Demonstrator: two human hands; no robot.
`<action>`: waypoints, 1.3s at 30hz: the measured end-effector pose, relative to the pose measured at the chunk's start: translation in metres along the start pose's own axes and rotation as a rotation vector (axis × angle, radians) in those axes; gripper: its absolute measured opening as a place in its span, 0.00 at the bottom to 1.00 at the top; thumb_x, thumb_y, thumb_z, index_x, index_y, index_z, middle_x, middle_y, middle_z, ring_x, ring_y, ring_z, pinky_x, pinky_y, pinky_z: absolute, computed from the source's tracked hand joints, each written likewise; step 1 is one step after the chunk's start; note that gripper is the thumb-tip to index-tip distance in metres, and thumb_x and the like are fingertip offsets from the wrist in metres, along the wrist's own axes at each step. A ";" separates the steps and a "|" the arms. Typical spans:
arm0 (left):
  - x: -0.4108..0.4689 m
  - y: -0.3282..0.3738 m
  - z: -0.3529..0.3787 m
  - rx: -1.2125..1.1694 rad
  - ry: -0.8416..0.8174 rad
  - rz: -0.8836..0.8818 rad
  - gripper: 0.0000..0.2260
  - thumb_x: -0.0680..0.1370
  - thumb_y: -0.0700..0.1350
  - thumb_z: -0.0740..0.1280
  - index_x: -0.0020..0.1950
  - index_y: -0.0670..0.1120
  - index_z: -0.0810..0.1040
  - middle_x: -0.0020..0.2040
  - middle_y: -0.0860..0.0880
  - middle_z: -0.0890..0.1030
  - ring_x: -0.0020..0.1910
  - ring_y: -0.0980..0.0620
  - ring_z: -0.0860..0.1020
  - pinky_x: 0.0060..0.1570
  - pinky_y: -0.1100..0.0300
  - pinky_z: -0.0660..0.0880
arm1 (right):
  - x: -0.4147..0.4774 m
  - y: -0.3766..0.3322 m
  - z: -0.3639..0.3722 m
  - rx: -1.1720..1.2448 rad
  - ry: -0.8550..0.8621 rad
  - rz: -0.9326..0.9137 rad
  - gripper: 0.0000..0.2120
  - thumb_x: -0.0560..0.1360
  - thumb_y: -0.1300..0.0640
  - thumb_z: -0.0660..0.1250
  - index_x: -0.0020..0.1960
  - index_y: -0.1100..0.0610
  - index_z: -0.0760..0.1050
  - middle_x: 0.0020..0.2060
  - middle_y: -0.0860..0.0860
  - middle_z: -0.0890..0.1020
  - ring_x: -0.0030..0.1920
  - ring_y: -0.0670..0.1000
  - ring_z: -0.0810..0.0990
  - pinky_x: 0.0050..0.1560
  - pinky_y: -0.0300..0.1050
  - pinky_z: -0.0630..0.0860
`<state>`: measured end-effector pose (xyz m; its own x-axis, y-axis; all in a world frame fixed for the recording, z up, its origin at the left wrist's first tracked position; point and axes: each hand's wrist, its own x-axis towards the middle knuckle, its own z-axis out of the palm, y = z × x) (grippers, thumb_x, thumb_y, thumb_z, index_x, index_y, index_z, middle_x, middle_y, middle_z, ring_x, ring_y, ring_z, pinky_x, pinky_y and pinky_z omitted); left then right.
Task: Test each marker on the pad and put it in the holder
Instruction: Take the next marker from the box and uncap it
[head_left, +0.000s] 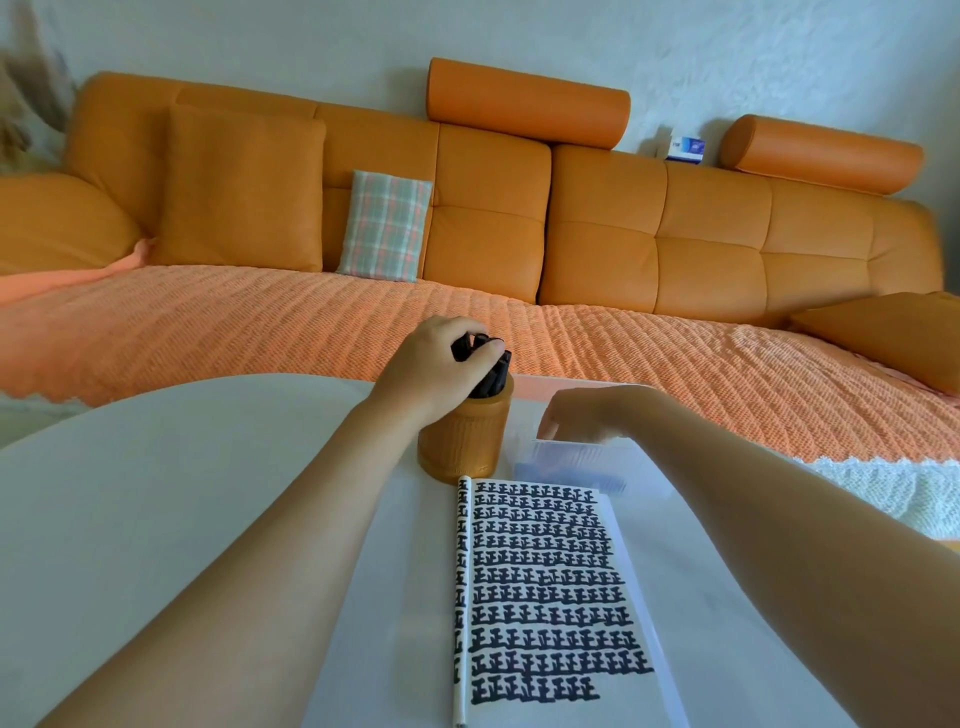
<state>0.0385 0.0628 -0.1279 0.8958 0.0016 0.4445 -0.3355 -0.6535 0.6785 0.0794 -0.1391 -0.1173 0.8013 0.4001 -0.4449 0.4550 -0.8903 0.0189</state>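
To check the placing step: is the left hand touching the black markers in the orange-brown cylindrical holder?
Touching. In the head view the left hand grips the tops of the black markers in the orange-brown cylindrical holder.

An orange leather sofa (597, 234) runs along the wall, topped by two bolster headrests (527, 101). A plaid cushion (384, 226) leans beside a large orange cushion (241, 187). A quilted orange throw (260, 317) covers the seat. A blue-and-white box (687, 148) sits on the sofa's back. Nearest is a white table (156, 493).

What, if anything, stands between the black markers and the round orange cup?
Nothing visible. The left hand grips the black markers, whose lower ends already sit inside the round orange holder.
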 end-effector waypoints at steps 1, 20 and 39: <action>0.000 0.001 0.002 0.020 0.019 0.000 0.18 0.78 0.61 0.62 0.63 0.54 0.76 0.59 0.53 0.74 0.59 0.53 0.73 0.54 0.58 0.70 | 0.000 0.002 0.001 0.028 0.020 -0.008 0.16 0.82 0.55 0.58 0.67 0.50 0.76 0.67 0.47 0.77 0.68 0.50 0.73 0.72 0.50 0.66; -0.048 0.071 0.002 0.022 0.119 0.373 0.11 0.77 0.51 0.65 0.57 0.50 0.74 0.47 0.53 0.73 0.46 0.54 0.72 0.47 0.53 0.74 | -0.106 -0.025 0.006 1.009 0.886 -0.144 0.04 0.78 0.53 0.67 0.47 0.53 0.79 0.32 0.51 0.76 0.32 0.50 0.72 0.35 0.45 0.68; -0.120 0.078 -0.011 0.182 -0.298 0.174 0.08 0.76 0.48 0.72 0.53 0.50 0.78 0.48 0.53 0.81 0.47 0.56 0.78 0.46 0.60 0.75 | -0.162 -0.034 0.075 0.583 0.645 -0.127 0.14 0.75 0.62 0.63 0.58 0.51 0.77 0.46 0.44 0.79 0.45 0.50 0.81 0.42 0.40 0.78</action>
<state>-0.0987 0.0195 -0.1219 0.8844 -0.3235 0.3364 -0.4567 -0.7480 0.4815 -0.0948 -0.1896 -0.1130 0.9014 0.3920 0.1839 0.4263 -0.7291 -0.5354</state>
